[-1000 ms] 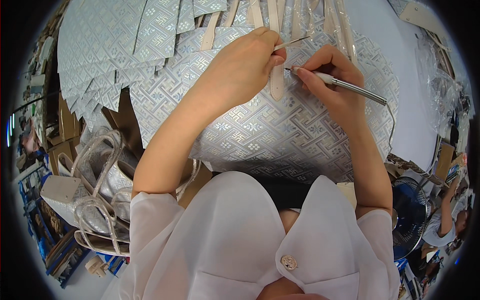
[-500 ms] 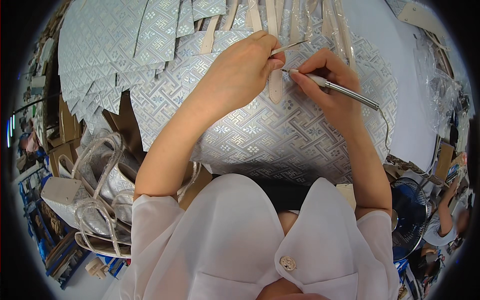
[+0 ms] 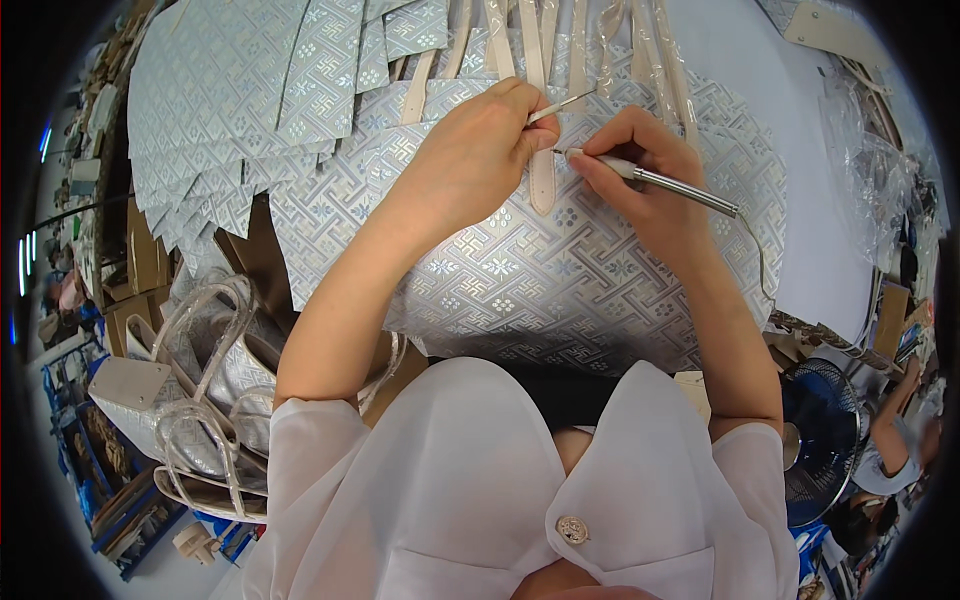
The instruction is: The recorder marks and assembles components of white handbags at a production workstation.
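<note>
Silver patterned fabric panel (image 3: 560, 270): centre frame, under both hands.
Left hand (image 3: 470, 160): fingers pinching thin white stick (image 3: 556, 106).
Right hand (image 3: 650, 180): fingers pinching slim metal pen-shaped tool (image 3: 680, 185).

One head-worn fisheye view, looking steeply down; close above the patterned panel (image 3: 560, 290); edges bend.

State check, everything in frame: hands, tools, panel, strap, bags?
left hand: pinching thin stick
right hand: gripping metal pen tool, tip at strap
beige strap: flat on panel
patterned panel: lying flat
finished bags: piled, handles wrapped
</note>
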`<action>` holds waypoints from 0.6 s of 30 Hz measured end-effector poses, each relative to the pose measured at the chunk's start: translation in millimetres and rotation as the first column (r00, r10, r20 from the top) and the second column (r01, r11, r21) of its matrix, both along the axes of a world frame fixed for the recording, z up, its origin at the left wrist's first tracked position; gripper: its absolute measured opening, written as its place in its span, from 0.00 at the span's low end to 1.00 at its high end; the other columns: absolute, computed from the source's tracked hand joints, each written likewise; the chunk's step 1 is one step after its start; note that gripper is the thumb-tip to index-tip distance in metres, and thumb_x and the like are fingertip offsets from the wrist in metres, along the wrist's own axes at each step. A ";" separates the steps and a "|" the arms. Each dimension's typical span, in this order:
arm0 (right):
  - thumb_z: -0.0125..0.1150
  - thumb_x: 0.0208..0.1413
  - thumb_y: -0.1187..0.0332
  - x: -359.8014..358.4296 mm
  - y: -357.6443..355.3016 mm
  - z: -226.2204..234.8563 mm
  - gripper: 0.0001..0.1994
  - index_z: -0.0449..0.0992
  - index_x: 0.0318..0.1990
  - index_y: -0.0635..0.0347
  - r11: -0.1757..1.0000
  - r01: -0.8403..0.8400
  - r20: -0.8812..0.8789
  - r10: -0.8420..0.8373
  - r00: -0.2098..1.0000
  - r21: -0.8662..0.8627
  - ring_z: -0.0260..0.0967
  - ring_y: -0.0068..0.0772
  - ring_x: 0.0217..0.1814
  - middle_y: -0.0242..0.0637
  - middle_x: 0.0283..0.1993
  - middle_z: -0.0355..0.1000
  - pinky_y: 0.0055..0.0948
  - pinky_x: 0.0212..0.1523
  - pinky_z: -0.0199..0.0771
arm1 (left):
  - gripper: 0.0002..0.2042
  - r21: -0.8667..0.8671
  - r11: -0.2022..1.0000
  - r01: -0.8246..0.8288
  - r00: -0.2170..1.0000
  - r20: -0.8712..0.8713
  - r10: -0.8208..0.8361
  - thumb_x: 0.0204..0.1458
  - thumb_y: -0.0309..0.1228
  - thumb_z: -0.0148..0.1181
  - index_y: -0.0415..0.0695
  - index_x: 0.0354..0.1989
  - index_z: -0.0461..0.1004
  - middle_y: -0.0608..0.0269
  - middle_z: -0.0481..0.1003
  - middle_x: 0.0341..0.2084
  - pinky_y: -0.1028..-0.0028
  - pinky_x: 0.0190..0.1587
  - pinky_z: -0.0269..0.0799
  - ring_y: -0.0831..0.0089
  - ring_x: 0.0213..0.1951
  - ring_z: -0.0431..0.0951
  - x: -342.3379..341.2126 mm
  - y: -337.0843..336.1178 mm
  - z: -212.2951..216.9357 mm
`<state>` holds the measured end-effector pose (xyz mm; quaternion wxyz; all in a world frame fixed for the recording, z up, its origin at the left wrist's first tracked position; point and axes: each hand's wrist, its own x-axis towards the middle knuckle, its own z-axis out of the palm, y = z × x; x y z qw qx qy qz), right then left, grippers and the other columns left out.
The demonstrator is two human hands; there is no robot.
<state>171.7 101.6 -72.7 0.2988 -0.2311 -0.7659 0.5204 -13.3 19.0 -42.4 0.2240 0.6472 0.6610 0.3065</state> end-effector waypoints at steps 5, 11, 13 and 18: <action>0.65 0.55 0.76 -5.2 -1.9 17.1 0.05 0.73 0.34 0.63 0.995 -0.016 -0.034 0.013 0.999 -0.102 0.66 0.14 0.28 0.27 0.27 0.70 0.16 0.30 0.64 | 0.10 0.142 0.966 -0.218 0.972 -0.057 0.228 0.57 0.30 0.56 0.35 0.38 0.71 0.45 0.73 0.37 0.57 0.41 0.72 0.47 0.40 0.76 -8.5 1.8 -6.3; 0.59 0.59 0.75 23.9 15.2 17.9 0.03 0.71 0.35 0.63 0.983 0.155 -0.512 -0.186 0.839 -0.103 0.66 0.22 0.30 0.38 0.36 0.69 0.27 0.43 0.75 | 0.21 -0.062 0.933 -0.353 0.915 -0.230 0.331 0.51 0.42 0.64 0.32 0.35 0.72 0.44 0.75 0.34 0.57 0.40 0.75 0.49 0.37 0.79 13.9 6.4 2.7; 0.57 0.60 0.73 56.8 29.5 38.8 0.04 0.70 0.35 0.63 0.950 0.312 -0.621 -0.261 0.739 -0.029 0.65 0.25 0.29 0.38 0.37 0.67 0.32 0.54 0.76 | 0.20 -0.006 0.934 -0.358 0.906 -0.245 0.346 0.51 0.45 0.64 0.35 0.34 0.74 0.45 0.75 0.31 0.57 0.39 0.74 0.49 0.36 0.78 24.8 -5.2 10.1; 0.60 0.59 0.73 161.2 52.5 102.1 0.05 0.73 0.31 0.65 0.859 0.447 -0.886 -0.390 0.251 -0.251 0.66 0.29 0.28 0.38 0.30 0.68 0.40 0.60 0.74 | 0.16 -0.078 0.980 -0.182 0.959 -0.234 0.160 0.52 0.44 0.63 0.40 0.31 0.76 0.51 0.76 0.28 0.58 0.39 0.73 0.51 0.35 0.77 43.7 -28.6 67.4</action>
